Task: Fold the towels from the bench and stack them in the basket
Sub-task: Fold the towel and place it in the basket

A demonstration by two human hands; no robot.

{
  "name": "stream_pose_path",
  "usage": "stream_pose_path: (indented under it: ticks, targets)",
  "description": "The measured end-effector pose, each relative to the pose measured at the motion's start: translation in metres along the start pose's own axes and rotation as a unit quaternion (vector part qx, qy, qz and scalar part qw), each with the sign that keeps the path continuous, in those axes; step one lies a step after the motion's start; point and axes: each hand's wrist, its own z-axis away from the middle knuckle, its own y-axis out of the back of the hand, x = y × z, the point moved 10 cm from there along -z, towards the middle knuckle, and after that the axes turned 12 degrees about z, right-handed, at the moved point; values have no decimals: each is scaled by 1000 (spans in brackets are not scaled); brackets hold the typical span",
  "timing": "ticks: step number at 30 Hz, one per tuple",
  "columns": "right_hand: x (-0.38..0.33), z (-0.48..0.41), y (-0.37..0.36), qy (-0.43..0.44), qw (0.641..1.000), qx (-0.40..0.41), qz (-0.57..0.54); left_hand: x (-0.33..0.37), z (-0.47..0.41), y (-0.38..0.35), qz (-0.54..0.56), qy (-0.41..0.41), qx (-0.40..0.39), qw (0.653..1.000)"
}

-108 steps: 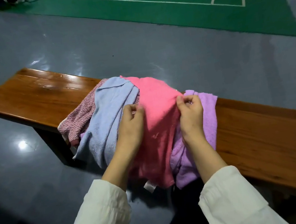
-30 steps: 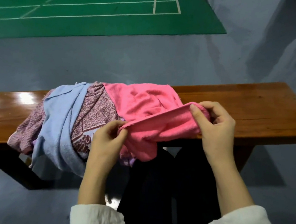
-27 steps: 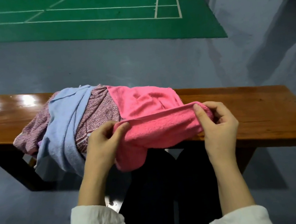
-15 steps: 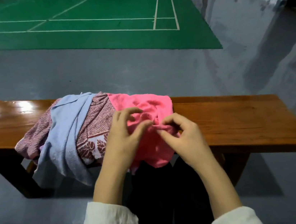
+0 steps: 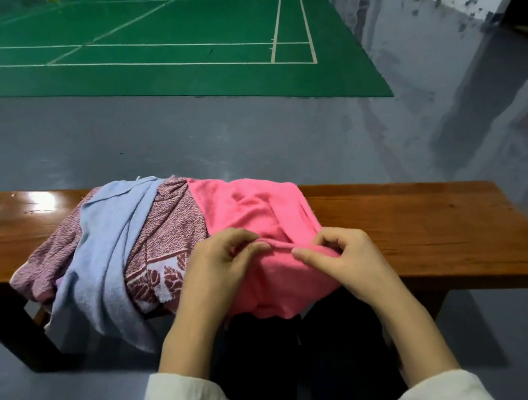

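Because the pink towel (image 5: 257, 207) lies bunched at the front edge of the bench (image 5: 426, 222), w/ its lower part hanging over toward the person, both hands work close together on one raised ridge of cloth. The left hand (image 5: 223, 267) pinches this ridge between thumb and forefinger; its other fingers are loosely bent. The right hand (image 5: 347, 259) is curled, thumb and fingertips nipping the same ridge just beside the left, so the 2 grips nearly touch. I judge they search for the hem or a corner, bc a towel cannot be folded straight before its edge is found and pulled flat. The task seems early: no towel looks folded yet, and the basket is not in view. Left of the pink one and touching it, a patterned maroon towel (image 5: 172, 225) is spread over the bench. A pale blue towel (image 5: 111, 246) is draped across it and hangs past the front edge, prob. just a heap that waits its turn. The wood to the right of the pile would serve to lay the pink towel flat. Risk: soft terry slips, or drags its neighbour along.
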Motion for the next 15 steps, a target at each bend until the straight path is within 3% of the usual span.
stream_pose_path:
  ticks: [3, 8, 12, 15]
  targets:
    - [7, -8, 7, -13, 999, -4, -32, 2, -12, 5, -21, -3, 6, 1000]
    - [6, -16, 32, -24, 996, 72, 47, 10, -21, 6, -95, -23, 13, 995]
    - [5, -10, 48, -32, 988, 104, 112, -1, -22, 34, -121, 16, 69, 990]
    - [7, -7, 58, -33, 987, 117, 107, -5, -19, 66, -141, 57, 154, 976]
